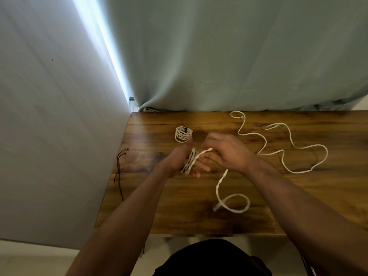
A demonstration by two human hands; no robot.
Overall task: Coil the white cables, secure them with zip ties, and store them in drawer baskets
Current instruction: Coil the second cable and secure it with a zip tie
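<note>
Several turns of a white cable (189, 161) are wound around the palm of my left hand (179, 156), whose thumb points up and fingers stretch forward. My right hand (226, 151) pinches the same cable just right of the coil, slightly blurred. The cable's free tail (232, 204) trails down to a loop on the wooden table (298, 206). A finished white coil (182, 134) with a black zip tie lies just beyond my left thumb. A second loose white cable (286, 150) snakes across the table's right half.
Black zip ties (119, 168) hang over the table's left edge. A green curtain (219, 56) hangs behind the table and a grey wall (49, 116) stands at the left. No drawer baskets are in view.
</note>
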